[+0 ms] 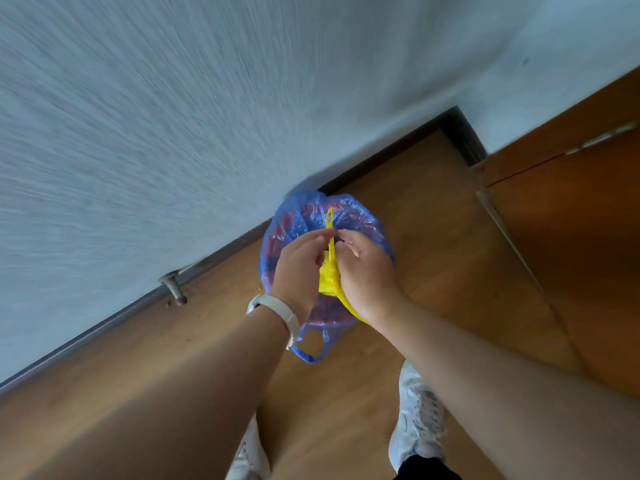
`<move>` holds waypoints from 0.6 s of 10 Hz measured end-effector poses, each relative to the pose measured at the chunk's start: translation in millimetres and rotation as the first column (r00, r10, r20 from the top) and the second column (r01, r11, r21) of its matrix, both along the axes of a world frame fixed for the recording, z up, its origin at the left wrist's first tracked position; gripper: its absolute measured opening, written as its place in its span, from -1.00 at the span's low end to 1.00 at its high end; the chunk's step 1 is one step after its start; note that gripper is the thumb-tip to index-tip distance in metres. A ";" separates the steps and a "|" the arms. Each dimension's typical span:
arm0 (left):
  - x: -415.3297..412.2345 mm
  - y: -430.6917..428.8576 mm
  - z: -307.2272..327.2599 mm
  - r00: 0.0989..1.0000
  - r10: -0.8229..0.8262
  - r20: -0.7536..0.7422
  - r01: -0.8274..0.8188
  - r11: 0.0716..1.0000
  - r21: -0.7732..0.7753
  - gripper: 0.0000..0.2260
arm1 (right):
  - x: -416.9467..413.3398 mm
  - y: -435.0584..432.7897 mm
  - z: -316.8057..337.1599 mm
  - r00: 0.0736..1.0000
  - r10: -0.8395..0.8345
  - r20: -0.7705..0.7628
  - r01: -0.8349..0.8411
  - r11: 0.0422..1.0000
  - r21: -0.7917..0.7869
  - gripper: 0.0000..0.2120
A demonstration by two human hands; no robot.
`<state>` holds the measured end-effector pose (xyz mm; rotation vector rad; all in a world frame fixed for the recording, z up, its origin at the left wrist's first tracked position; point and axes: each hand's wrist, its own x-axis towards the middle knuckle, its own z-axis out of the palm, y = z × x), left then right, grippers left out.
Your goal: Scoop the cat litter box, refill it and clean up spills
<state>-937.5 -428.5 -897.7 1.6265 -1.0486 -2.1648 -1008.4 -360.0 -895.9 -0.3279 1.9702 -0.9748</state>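
Far left of the bin [277, 233]: a pale wall [173, 116], blurred, with a grey skirting strip along its foot. Low on it, well apart from the bin, a small metal door stop [174, 289]. Specks on the wooden floor [433, 202] between door stop and bin, too small to tell what.

Over the bin's left half: the left hand [299, 268], a white wristband [277, 317] on its wrist, fingertips pinching a thin handle of the yellow bag [328, 282].

At the bin's middle: that yellow bag, bunched and narrow, held between both hands above the opening. One handle loop sticking up past the fingers toward the bin's far rim. A yellow strip trailing down under the right wrist.

Over the bin's right half: the right hand [369, 271], fingers curled on the bag's neck, palm against the bag's side.

Inside the bin: a blue bag [360, 216] as lining, stretched over the rim, with reddish wall showing through the plastic. One blue handle hanging loose off the near edge. Contents of the bin hidden behind hands and yellow bag; contents of the yellow bag not visible either.

Near side of the bin: a white left shoe [247, 455] and a white right shoe [419, 420] on the floor.

Right of the bin, well apart: a brown wooden door [571, 237] with a metal hinge [602, 136].
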 end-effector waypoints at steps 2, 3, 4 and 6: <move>9.6 -19.6 -15.6 0.578 -0.562 0.592 0.790 0.567 -0.233 -0.67 | -22.8 12.7 -13.3 0.775 0.570 -0.272 -0.478 0.812 0.335 -0.66; 19.4 -27.8 -22.1 0.364 -0.613 0.702 0.923 0.340 -0.181 -0.58 | -26.5 15.5 -10.4 0.609 0.745 -0.274 -0.581 0.653 0.486 -0.57; 26.0 -34.3 -20.2 0.152 -0.577 0.802 0.987 0.124 -0.098 -0.53 | -27.2 16.9 -5.6 0.533 0.794 -0.293 -0.600 0.599 0.530 -0.55; 40.7 -33.2 18.9 0.154 -0.450 0.880 0.987 0.038 -0.153 -0.57 | -22.6 22.3 20.9 0.477 0.778 -0.409 -0.575 0.629 0.523 -0.58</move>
